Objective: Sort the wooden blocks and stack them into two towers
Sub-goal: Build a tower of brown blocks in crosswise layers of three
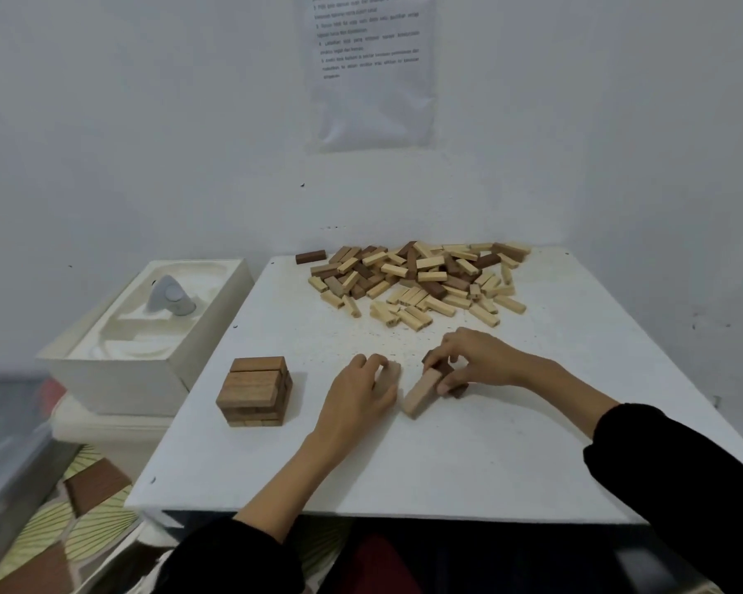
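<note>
A loose pile of light and dark wooden blocks (421,280) lies at the far side of the white table (468,460). A short tower of dark brown blocks (254,392) stands at the near left. My left hand (359,394) is curled over a light block (390,375) on the table. My right hand (477,362) grips dark blocks (445,370) at the table's middle. A light block (421,392) leans against them between my two hands.
One dark block (310,256) lies alone at the far left corner. A white moulded tray (146,332) with a grey object sits left of the table. A printed sheet (372,66) hangs on the wall behind. Wood crumbs dot the tabletop.
</note>
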Tool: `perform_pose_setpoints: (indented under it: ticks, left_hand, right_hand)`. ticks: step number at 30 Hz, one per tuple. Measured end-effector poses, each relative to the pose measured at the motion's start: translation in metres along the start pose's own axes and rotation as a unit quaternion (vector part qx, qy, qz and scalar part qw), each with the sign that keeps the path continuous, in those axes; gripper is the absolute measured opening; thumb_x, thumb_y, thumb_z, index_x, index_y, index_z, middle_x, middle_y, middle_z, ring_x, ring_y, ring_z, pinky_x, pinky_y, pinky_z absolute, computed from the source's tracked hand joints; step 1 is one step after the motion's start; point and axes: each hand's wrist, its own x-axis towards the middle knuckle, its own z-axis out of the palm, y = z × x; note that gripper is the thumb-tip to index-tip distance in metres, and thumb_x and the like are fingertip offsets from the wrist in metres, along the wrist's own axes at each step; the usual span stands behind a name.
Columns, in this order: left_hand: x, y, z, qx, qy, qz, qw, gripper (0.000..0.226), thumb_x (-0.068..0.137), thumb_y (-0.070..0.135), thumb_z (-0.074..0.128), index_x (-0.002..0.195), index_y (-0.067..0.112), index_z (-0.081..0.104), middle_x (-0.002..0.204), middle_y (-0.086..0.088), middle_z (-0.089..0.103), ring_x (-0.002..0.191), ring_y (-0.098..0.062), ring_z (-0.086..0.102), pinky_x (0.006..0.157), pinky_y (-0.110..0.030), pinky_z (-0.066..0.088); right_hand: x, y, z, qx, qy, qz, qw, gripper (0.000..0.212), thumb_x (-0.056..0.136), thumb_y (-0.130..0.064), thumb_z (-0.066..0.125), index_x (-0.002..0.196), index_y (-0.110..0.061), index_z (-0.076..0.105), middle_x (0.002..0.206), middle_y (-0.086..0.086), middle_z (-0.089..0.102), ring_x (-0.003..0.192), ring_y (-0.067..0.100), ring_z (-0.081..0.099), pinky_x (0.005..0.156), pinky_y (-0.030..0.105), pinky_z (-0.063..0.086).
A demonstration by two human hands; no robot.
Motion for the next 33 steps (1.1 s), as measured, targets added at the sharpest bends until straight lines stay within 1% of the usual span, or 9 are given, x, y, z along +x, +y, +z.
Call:
perform_pose_setpoints:
  ticks: [5, 8, 10, 12, 16, 21, 26, 30, 33]
  left_hand:
    - [0.007, -0.006, -0.015, -0.072, -0.116, 0.012, 0.991, 0.034, 0.089, 0.04, 0.058, 0.116, 0.018, 0.057, 0.085, 0.002, 0.06, 0.071, -0.007, 0.052, 0.064, -0.02, 0.04]
    - [0.016, -0.013, -0.026, -0.117, -0.229, 0.019, 0.966, 0.045, 0.08, 0.033, 0.072, 0.12, 0.021, 0.056, 0.085, 0.006, 0.061, 0.072, -0.003, 0.053, 0.068, -0.013, 0.042]
    - [0.021, -0.017, -0.029, -0.126, -0.256, 0.036, 0.958, 0.051, 0.074, 0.027, 0.079, 0.119, 0.022, 0.055, 0.085, 0.009, 0.059, 0.071, -0.001, 0.053, 0.067, -0.009, 0.044]
    - [0.025, -0.019, -0.028, -0.127, -0.253, 0.052, 0.958, 0.06, 0.068, 0.024, 0.083, 0.12, 0.024, 0.053, 0.089, 0.01, 0.057, 0.074, -0.001, 0.052, 0.067, -0.01, 0.044]
    - [0.032, -0.018, -0.022, -0.104, -0.246, 0.069, 0.961, 0.08, 0.064, 0.025, 0.086, 0.133, 0.021, 0.045, 0.102, 0.005, 0.05, 0.087, -0.011, 0.051, 0.067, -0.008, 0.041]
    - [0.035, -0.015, -0.014, -0.102, -0.249, 0.068, 0.961, 0.073, 0.064, 0.028, 0.086, 0.127, 0.022, 0.051, 0.101, 0.004, 0.054, 0.092, -0.013, 0.051, 0.07, -0.009, 0.038]
    - [0.032, -0.016, -0.008, -0.075, -0.259, 0.094, 0.958, 0.08, 0.057, 0.054, 0.078, 0.126, 0.027, 0.048, 0.118, 0.005, 0.041, 0.109, -0.011, 0.037, 0.093, -0.024, 0.036]
    - [0.032, -0.011, -0.003, -0.072, -0.264, 0.097, 0.957, 0.084, 0.057, 0.055, 0.072, 0.132, 0.026, 0.045, 0.115, 0.007, 0.039, 0.109, -0.011, 0.035, 0.095, -0.024, 0.035]
    - [0.034, -0.013, -0.001, -0.075, -0.264, 0.094, 0.957, 0.086, 0.056, 0.057, 0.073, 0.132, 0.028, 0.046, 0.114, 0.006, 0.039, 0.11, -0.01, 0.034, 0.096, -0.022, 0.033]
  right_hand:
    - [-0.014, 0.004, 0.009, 0.081, 0.038, 0.074, 0.993, 0.051, 0.077, -0.044, 0.071, 0.123, -0.028, 0.056, 0.098, -0.011, 0.052, 0.089, 0.011, 0.049, 0.077, 0.024, 0.04]
    - [-0.031, 0.015, 0.016, 0.102, 0.045, 0.09, 0.99, 0.069, 0.07, -0.051, 0.073, 0.131, -0.033, 0.046, 0.096, -0.008, 0.05, 0.086, 0.006, 0.046, 0.078, 0.022, 0.04]
    - [-0.041, 0.022, 0.023, 0.07, 0.066, 0.093, 0.991, 0.068, 0.072, -0.057, 0.067, 0.132, -0.042, 0.039, 0.093, -0.009, 0.048, 0.088, 0.009, 0.044, 0.081, 0.026, 0.04]
    - [-0.049, 0.027, 0.028, 0.056, 0.096, 0.104, 0.988, 0.064, 0.074, -0.058, 0.064, 0.13, -0.049, 0.035, 0.095, -0.008, 0.046, 0.095, 0.012, 0.041, 0.084, 0.028, 0.038]
    - [-0.051, 0.023, 0.037, 0.07, 0.146, 0.153, 0.975, 0.08, 0.071, -0.056, 0.069, 0.14, -0.035, 0.033, 0.107, -0.006, 0.043, 0.104, 0.01, 0.035, 0.091, 0.029, 0.032]
    - [-0.046, 0.01, 0.044, 0.095, 0.126, 0.124, 0.98, 0.079, 0.061, -0.06, 0.07, 0.13, -0.034, 0.044, 0.105, -0.012, 0.041, 0.104, 0.007, 0.035, 0.092, 0.03, 0.028]
    - [-0.048, 0.006, 0.049, 0.125, 0.117, 0.099, 0.98, 0.08, 0.056, -0.061, 0.063, 0.13, -0.038, 0.042, 0.108, -0.015, 0.041, 0.108, 0.005, 0.033, 0.096, 0.03, 0.023]
    - [-0.045, -0.001, 0.055, 0.119, 0.138, 0.102, 0.978, 0.093, 0.045, -0.077, 0.056, 0.13, -0.04, 0.044, 0.106, -0.015, 0.04, 0.107, 0.004, 0.034, 0.096, 0.029, 0.022]
    - [-0.042, -0.004, 0.056, 0.123, 0.148, 0.104, 0.976, 0.088, 0.048, -0.075, 0.058, 0.128, -0.04, 0.045, 0.104, -0.014, 0.04, 0.106, 0.006, 0.036, 0.095, 0.03, 0.024]
